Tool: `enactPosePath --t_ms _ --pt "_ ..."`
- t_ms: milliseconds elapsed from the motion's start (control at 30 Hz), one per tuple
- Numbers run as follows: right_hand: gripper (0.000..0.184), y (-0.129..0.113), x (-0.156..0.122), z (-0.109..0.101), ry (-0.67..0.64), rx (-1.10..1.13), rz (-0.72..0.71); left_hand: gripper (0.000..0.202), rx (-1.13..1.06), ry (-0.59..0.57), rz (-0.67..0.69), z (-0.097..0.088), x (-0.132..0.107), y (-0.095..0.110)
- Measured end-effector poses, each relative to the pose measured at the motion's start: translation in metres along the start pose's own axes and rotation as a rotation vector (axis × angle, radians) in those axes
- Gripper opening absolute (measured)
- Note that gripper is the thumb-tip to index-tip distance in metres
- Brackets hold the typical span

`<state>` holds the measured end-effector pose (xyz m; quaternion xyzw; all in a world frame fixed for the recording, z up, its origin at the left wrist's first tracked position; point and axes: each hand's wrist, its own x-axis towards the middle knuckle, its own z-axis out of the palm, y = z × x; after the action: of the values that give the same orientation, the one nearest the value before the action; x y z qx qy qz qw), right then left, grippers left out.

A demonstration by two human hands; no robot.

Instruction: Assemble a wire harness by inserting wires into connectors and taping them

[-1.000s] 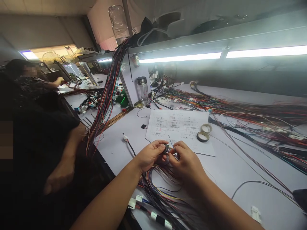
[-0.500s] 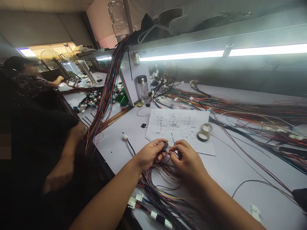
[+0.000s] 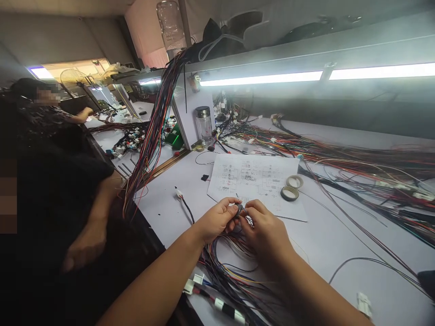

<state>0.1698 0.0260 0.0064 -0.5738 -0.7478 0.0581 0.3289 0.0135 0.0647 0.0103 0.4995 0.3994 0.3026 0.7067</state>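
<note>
My left hand pinches a small black connector just above the white bench. My right hand is closed in a pinch against the connector's right side, on a thin wire that enters it. A bundle of coloured wires runs from the connector down towards me, under both wrists. Both hands hover over the near edge of a printed wiring diagram.
Two tape rolls lie on the diagram's right side. Long wire looms cover the bench's right half. A hanging wire bundle and a clear bottle stand behind. Another person in black sits close on my left.
The right hand drew back slightly with a wire end showing, then closed in against the connector again. Both hands shifted a little to the right.
</note>
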Motion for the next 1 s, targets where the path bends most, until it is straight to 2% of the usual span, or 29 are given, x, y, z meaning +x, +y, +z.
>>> enactPosePath --t_ms 400,700,900,1000 --pt "0.012 0.01 0.003 -0.003 -0.056 0.217 0.068 0.043 -0.109 -0.006 -0.052 -0.003 0.002 0.001" --pt "0.013 0.007 0.002 0.004 -0.073 0.177 0.05 0.041 -0.088 0.011 -0.046 -0.004 0.004 -0.001" --pt "0.02 0.005 0.005 -0.003 -0.029 0.219 0.021 0.04 -0.023 0.045 0.002 0.001 0.002 -0.001" --pt "0.024 0.009 0.007 -0.006 0.01 0.115 -0.037 0.036 -0.063 0.089 0.012 0.001 0.002 0.001"
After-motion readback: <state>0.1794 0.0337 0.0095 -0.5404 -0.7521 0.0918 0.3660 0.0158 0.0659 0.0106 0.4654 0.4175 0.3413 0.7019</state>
